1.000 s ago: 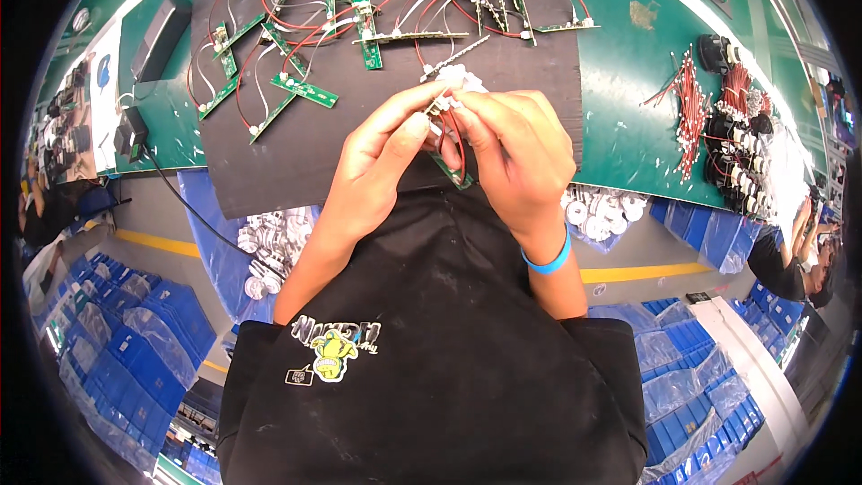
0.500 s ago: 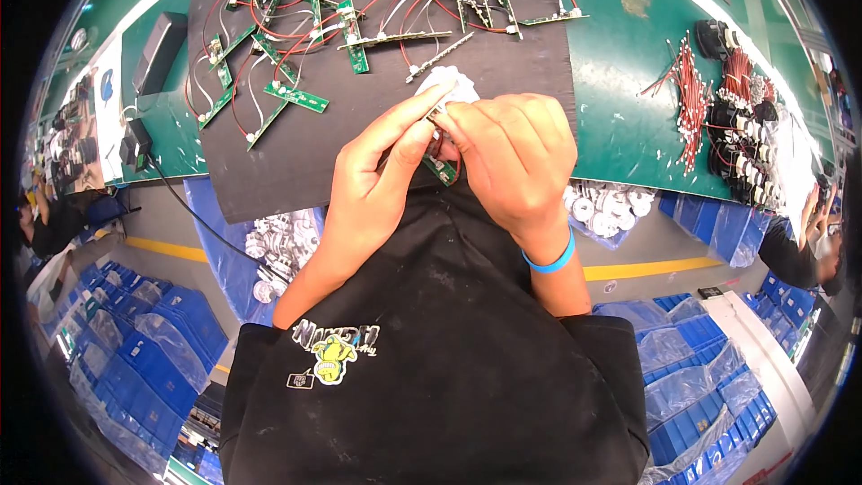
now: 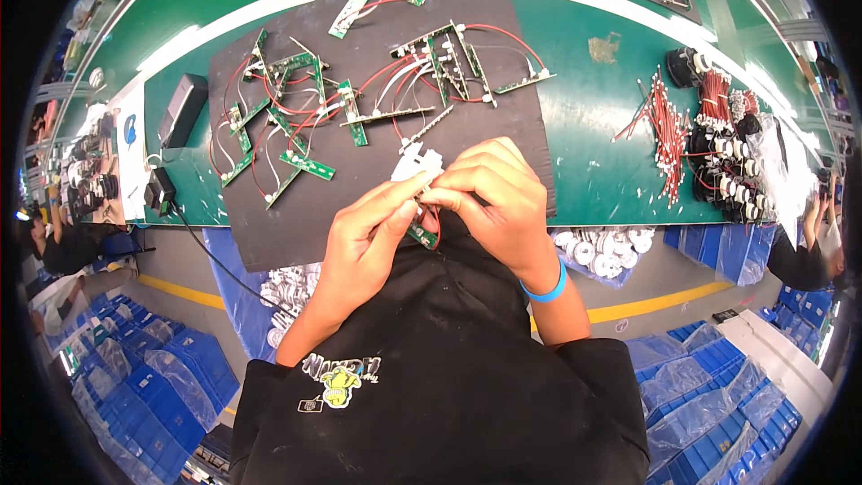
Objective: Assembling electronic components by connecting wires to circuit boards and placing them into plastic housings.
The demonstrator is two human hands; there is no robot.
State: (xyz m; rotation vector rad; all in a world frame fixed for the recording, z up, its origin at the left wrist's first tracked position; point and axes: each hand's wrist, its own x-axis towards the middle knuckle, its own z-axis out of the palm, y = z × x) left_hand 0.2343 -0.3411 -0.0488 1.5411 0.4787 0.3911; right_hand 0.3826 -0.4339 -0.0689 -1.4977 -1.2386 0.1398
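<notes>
Close in front of my chest, both hands meet around a white plastic part (image 3: 415,164) with a notched upper edge. My left hand (image 3: 361,238) pinches it between thumb and fingers from the left. The curled fingers of my right hand (image 3: 498,202) press together at its lower right side; what sits between their tips is too small to tell. Below the part, between the hands, show a green circuit board (image 3: 422,235) and a red wire (image 3: 437,217). How the board joins the white part is hidden by my fingers.
A black mat (image 3: 359,180) bears several wired green circuit boards (image 3: 308,164). To the right lie red wire bundles (image 3: 666,135) and black-and-white round parts (image 3: 732,180). Bags of white parts (image 3: 603,251) hang below the table edge. A dark box-shaped device (image 3: 184,110) is at left.
The view has tilted, so the table sits lower in the picture and two more boards show at the back. My right fingers have shifted slightly to the right and down along the white part.
</notes>
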